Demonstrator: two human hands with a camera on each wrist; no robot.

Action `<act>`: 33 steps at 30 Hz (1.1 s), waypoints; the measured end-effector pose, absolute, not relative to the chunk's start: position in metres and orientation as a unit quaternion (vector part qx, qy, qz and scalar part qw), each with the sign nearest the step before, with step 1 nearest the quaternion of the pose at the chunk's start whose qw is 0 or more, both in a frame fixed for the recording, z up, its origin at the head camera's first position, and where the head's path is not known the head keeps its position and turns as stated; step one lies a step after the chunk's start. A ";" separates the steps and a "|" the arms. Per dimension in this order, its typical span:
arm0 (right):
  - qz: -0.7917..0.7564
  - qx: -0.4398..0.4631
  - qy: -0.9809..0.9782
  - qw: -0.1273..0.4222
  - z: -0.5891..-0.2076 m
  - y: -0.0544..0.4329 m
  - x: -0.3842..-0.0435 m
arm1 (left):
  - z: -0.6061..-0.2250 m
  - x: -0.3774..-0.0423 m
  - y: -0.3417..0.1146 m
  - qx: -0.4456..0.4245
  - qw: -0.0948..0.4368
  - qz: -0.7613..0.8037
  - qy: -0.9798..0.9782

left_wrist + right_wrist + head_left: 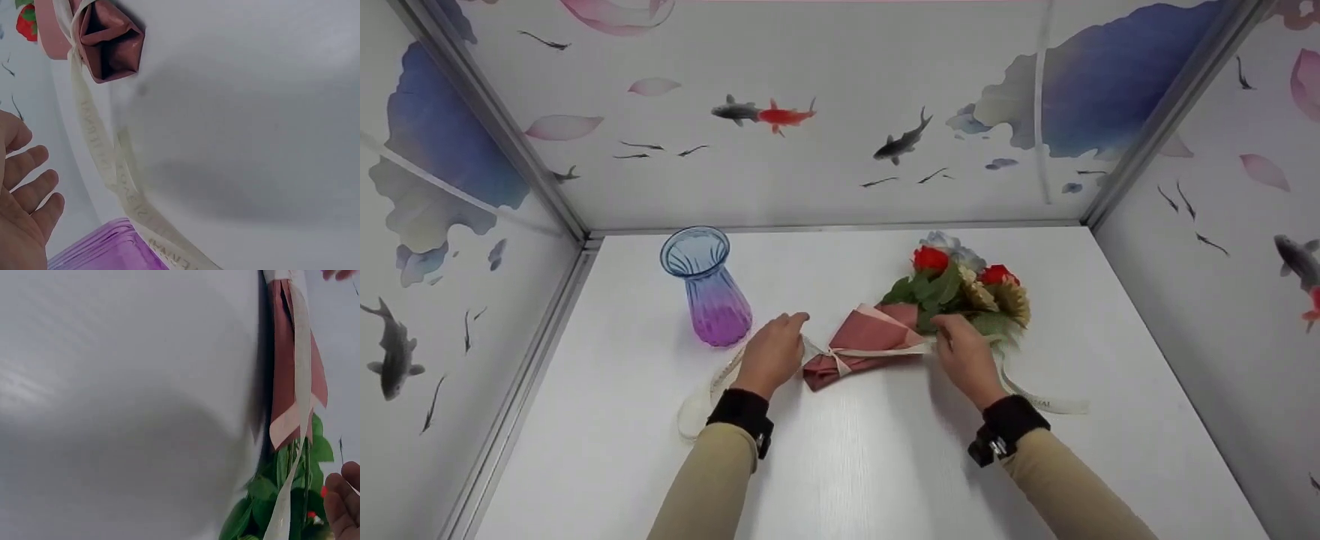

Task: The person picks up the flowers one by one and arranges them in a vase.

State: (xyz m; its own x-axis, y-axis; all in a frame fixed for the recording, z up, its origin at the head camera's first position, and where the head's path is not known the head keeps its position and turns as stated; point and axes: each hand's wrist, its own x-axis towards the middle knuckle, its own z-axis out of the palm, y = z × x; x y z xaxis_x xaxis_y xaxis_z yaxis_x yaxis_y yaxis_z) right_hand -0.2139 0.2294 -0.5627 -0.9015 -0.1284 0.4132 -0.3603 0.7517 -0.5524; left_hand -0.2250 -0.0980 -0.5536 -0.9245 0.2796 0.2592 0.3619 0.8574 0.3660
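Observation:
A bouquet of artificial-looking flowers lies on its side, its stems wrapped in dusty-pink paper (870,330). Red roses (931,259) and green leaves (263,492) show at its head. A cream ribbon (93,132) with printed letters is tied around the narrow end of the wrap, and its tails run out to both sides. Beside the left tail is my left hand (771,354), fingers loosely bent and apart from the ribbon in the left wrist view. My right hand (966,356) hovers at the flower end, fingers relaxed, the right tail (302,354) passing beside them.
A blue-to-purple glass vase (718,307) stands upright at the back left, close to my left hand. Under everything is a white table (847,472), enclosed by printed panels (825,180) at the back and sides. One ribbon tail (1061,406) trails off to the right.

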 end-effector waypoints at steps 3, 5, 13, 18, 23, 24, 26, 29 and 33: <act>0.328 0.155 -0.922 0.137 -0.561 0.208 -0.212 | -0.554 -0.224 -0.087 -0.186 0.076 -0.204 -0.958; 0.323 0.172 -0.923 0.120 -0.562 0.196 -0.211 | -0.554 -0.224 -0.080 -0.196 0.064 -0.201 -0.958; 0.296 0.216 -0.927 0.084 -0.572 0.152 -0.206 | -0.563 -0.222 -0.053 -0.159 0.033 -0.213 -0.963; 0.288 0.212 -0.932 0.061 -0.579 0.132 -0.204 | -0.571 -0.219 -0.043 -0.124 0.028 -0.242 -0.962; 0.285 0.195 -0.937 0.046 -0.588 0.124 -0.201 | -0.579 -0.217 -0.039 -0.121 0.033 -0.251 -0.960; 0.282 0.190 -0.939 0.042 -0.589 0.123 -0.201 | -0.580 -0.217 -0.038 -0.124 0.032 -0.253 -0.959; 0.280 0.176 -0.943 0.033 -0.592 0.121 -0.199 | -0.582 -0.216 -0.038 -0.133 0.029 -0.260 -0.956; 0.271 0.158 -0.949 0.027 -0.594 0.118 -0.198 | -0.584 -0.215 -0.037 -0.142 0.024 -0.271 -0.952; 0.257 0.142 -0.955 0.034 -0.598 0.115 -0.196 | -0.589 -0.213 -0.037 -0.157 0.036 -0.277 -0.947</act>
